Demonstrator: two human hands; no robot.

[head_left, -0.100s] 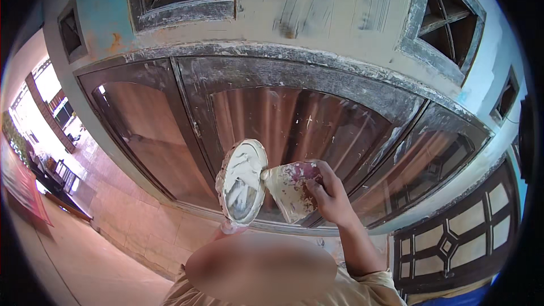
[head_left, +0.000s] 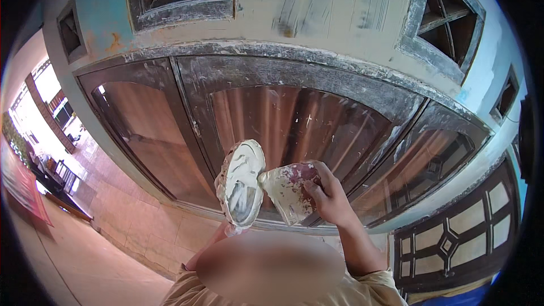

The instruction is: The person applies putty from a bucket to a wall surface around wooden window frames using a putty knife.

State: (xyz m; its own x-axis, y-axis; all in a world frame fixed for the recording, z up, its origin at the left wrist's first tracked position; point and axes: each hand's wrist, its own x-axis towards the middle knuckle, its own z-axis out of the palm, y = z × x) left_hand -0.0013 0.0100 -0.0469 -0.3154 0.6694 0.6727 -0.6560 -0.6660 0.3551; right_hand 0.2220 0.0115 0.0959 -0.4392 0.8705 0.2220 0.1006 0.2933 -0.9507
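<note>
An oval, putty-crusted bowl [head_left: 258, 197] stands tilted in front of my body, with thick white filler [head_left: 243, 164] smeared across its inside. My left hand [head_left: 233, 230] supports it from below and behind; most of its fingers are hidden. In my right hand [head_left: 327, 192], a wide putty scraper [head_left: 288, 190] is gripped at its dark red upper end, thumb across the front. Dried white filler coats the scraper's pale blade. The blade's left corner is at the bowl's right rim, and I cannot tell whether they touch.
Ahead is a dark wooden window [head_left: 294, 71] with curtained glass and white-smeared frames. Above it, vents [head_left: 445, 20] sit in a patchy painted wall [head_left: 340, 17]. A panelled dark door [head_left: 459, 232] stands at the right. Tiled floor [head_left: 127, 215] stretches left towards a bright opening.
The bowl and the scraper have shifted slightly to the left together. Both hands keep their hold.
</note>
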